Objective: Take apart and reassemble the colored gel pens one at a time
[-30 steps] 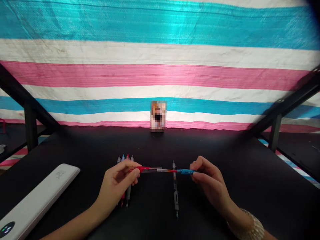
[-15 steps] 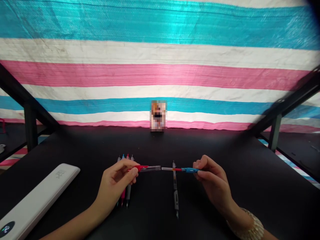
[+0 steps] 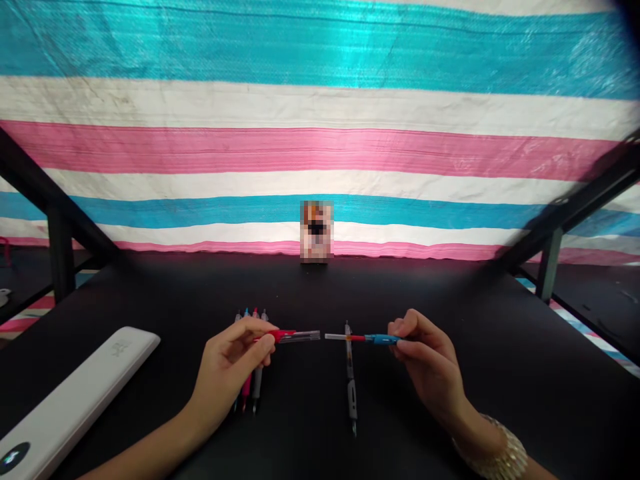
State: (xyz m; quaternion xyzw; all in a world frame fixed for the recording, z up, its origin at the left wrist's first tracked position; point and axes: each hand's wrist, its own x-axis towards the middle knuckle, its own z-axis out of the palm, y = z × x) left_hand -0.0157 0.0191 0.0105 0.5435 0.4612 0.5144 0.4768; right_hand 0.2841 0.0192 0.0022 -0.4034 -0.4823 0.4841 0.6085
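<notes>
My left hand pinches a red pen barrel whose clear tube points right. Facing it across a small gap, a blue pen part with a red and whitish refill sticking out is pinched in my right hand. The two pieces are nearly in line and apart. Below the refill, a grey and clear pen lies lengthwise on the black table. Several pens lie side by side beneath my left hand, which covers their middles.
A white power bank lies at the left of the black table. At the back edge stands a small blurred picture against the striped tarp. Black frame bars slope along both sides.
The gap between the tube end and the refill tip has widened slightly, my left hand shifting a little left and my right a little right. Both grips are unchanged.
</notes>
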